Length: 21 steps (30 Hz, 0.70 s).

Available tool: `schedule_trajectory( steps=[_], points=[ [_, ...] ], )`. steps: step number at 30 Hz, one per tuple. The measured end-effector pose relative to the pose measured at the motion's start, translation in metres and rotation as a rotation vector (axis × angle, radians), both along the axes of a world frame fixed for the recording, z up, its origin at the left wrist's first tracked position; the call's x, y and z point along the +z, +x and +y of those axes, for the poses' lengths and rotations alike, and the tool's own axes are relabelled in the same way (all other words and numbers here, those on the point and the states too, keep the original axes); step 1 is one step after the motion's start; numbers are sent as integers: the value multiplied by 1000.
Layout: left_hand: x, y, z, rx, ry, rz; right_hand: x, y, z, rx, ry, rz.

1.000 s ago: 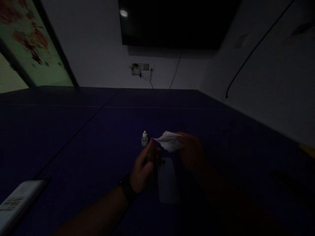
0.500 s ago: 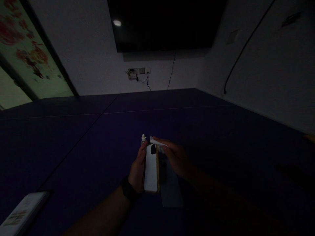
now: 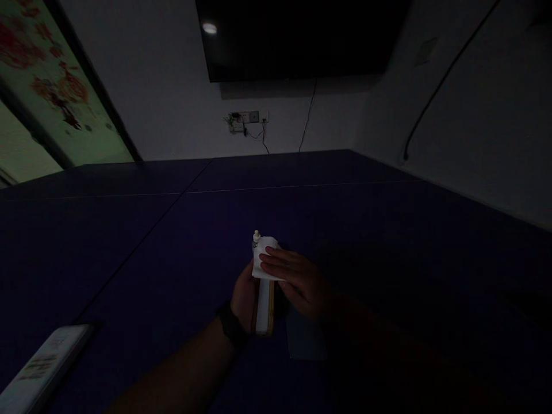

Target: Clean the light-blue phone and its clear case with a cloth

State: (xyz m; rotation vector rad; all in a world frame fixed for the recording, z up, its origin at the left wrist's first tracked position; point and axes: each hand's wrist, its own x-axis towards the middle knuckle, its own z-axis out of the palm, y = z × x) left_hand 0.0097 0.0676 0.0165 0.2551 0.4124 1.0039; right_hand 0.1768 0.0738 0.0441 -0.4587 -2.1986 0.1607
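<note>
My left hand (image 3: 245,299), with a dark watch on its wrist, is closed around a phone case (image 3: 264,313) with a whitish back and a yellowish edge. Over the upper part of the case lies a folded white tissue (image 3: 264,267), hiding the camera cutout. The fingers of my right hand (image 3: 297,279) press that tissue against the case, the thumb tucked below it. Just behind the tissue stands a small bottle (image 3: 256,237) with a white tip, mostly covered. A dark bluish phone (image 3: 306,339) rests on the table under my right hand.
A white box (image 3: 45,365) with printing lies at the lower left of the dark blue table (image 3: 172,259). Beyond the far edge are wall sockets (image 3: 246,119) with cables and a large black television (image 3: 297,40). The light is dim.
My right hand has brought the tissue from the case's upper right corner across its back, where it now lies flat. The camera view has shifted slightly.
</note>
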Motion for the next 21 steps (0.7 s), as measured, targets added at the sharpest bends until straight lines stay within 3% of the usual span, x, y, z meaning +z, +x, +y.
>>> schedule_trajectory(
  steps=[5, 10, 16, 21],
  points=[
    [3, 3, 0, 51, -48, 48, -2, -1, 0, -138, -18, 67],
    [10, 3, -4, 70, -92, -32, -1, -4, -4, 43, 27, 26],
    [19, 4, -3, 65, -142, 43, 3, -2, -3, -121, 25, 53],
    [19, 2, -7, 10, -202, -121, 2, -3, -7, 48, 115, -34]
  ],
)
